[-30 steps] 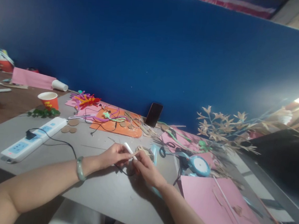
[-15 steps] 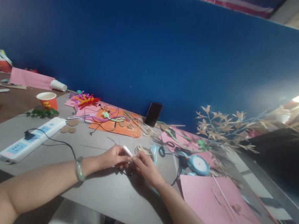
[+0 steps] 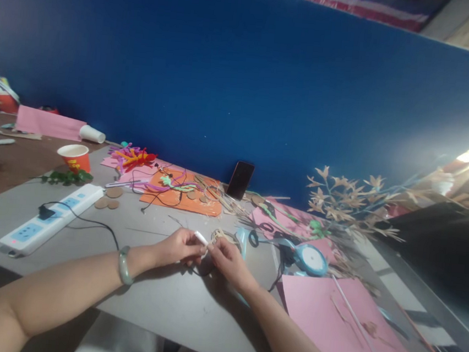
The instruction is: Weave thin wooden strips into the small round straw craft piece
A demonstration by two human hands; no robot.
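Observation:
Over the front middle of the grey table [image 3: 156, 301], my left hand [image 3: 182, 247] pinches a short white stick-like piece [image 3: 201, 238], tilted with its upper end pointing up and left. My right hand [image 3: 226, 258] meets it from the other side, thumb and fingertips pressed together at the lower end of the piece. Whether those fingertips hold anything else is hidden. Beneath the hands a stretch of dark cord shows in part. Just beyond my right hand lies a small beige coil [image 3: 223, 234], touching or close to a pale blue ribbon strip [image 3: 241, 240].
On the left are a white power strip [image 3: 54, 219] with a black plug and a paper cup [image 3: 74, 158]. A phone [image 3: 240, 180] leans on the blue wall. Black scissors [image 3: 254, 238], a blue ribbon roll [image 3: 311, 259] and pink paper [image 3: 329, 312] lie to the right.
The white piece shifts and turns slightly between my fingers, its upper end moving a little right. Both hands stay nearly in place.

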